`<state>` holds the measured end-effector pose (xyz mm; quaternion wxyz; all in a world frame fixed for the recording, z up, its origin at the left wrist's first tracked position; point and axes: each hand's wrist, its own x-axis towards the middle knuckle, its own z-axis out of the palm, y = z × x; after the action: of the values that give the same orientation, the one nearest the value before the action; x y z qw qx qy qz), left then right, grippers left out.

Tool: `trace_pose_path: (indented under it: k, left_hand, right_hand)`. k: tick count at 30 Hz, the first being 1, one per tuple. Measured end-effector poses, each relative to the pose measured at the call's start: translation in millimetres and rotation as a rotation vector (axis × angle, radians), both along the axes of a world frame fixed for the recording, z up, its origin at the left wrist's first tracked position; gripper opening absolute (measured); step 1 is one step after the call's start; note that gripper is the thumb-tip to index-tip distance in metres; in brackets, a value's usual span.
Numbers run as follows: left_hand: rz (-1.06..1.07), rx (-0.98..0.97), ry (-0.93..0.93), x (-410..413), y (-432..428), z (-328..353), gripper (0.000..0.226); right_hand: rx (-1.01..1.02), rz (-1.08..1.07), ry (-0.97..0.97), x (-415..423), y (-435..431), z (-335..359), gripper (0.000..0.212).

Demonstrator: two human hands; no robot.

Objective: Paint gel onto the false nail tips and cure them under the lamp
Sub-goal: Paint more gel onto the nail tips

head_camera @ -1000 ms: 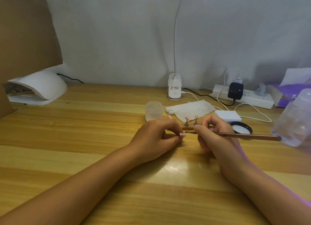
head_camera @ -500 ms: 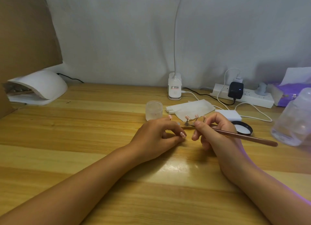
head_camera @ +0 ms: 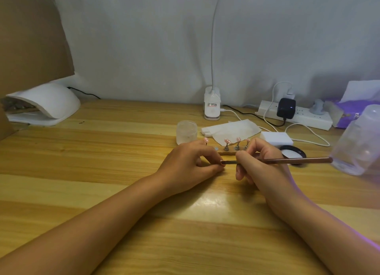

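Observation:
Several pink false nail tips [head_camera: 238,140] stand on small metal holders along a wooden strip [head_camera: 226,153] at mid-table. My right hand [head_camera: 259,163] grips a long copper-coloured brush [head_camera: 296,161], its dark tip pointing left at the fingertips of my left hand [head_camera: 191,161]. My left hand rests on the table with curled fingers that pinch something small, hidden by the fingers; one tip [head_camera: 206,140] shows just behind it. The white curing lamp [head_camera: 47,101] sits at the far left with its opening facing left.
A frosted jar [head_camera: 186,131], white wipes [head_camera: 230,129], a white block [head_camera: 276,137] and a black-rimmed lid [head_camera: 293,152] lie behind the hands. A clear bottle [head_camera: 357,143] stands at right. A desk lamp base [head_camera: 212,106], power strip [head_camera: 296,115] and tissue pack [head_camera: 353,110] line the wall.
My right hand lifted the brush up toward the standing tips, then brought it back down. Its tip now points at my left fingertips. My left hand stayed put.

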<state>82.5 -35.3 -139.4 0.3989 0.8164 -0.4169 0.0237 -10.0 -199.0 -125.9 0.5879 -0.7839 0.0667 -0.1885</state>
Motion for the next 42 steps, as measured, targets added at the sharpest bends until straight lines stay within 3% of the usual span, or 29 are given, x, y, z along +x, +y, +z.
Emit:
trace_pose_path:
  k: [17, 24, 29, 42]
  left_hand:
    - [-0.01, -0.011, -0.013, -2.2, -0.7, 1.0, 0.01]
    - [-0.001, 0.001, -0.007, -3.8, 0.4, 2.6, 0.007]
    - [0.007, 0.016, -0.006, -2.3, -0.2, 1.0, 0.007]
    - [-0.004, 0.026, -0.023, -0.7, 0.1, 0.3, 0.008]
  right_hand:
    - [-0.088, -0.084, -0.005, 1.3, 0.3, -2.8, 0.014]
    - [0.072, -0.006, -0.018, 0.6, -1.4, 0.5, 0.018]
    - [0.029, 0.055, -0.015, 0.0, 2.1, 1.5, 0.017]
    - [-0.101, -0.043, -0.019, 2.4, -0.9, -2.3, 0.014]
